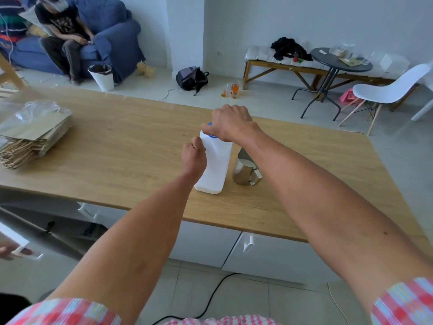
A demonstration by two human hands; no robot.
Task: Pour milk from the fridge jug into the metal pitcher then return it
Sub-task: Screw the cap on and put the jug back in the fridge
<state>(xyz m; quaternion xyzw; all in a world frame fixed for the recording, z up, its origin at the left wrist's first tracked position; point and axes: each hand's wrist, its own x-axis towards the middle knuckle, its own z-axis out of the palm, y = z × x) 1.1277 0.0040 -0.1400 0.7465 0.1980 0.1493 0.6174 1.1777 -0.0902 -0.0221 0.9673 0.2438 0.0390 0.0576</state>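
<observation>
Milk jug (214,165) standing on wooden table (117,141), metal pitcher (244,170) just beside it. Left hand (194,156) gripping jug's side, right hand (230,123) gripping blue cap (210,124). Judging: working the cap. Can't tell whether pitcher is holding milk yet, so opening vs closing unclear.

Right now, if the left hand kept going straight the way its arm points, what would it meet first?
The left hand already grips the jug; beyond that, probably the right hand on the cap. Depth is unclear.

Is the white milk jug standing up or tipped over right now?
Upright. The milk jug stands on its base on the wooden table, beside the metal pitcher, with the left hand at its side and the right hand over its blue cap.
</observation>
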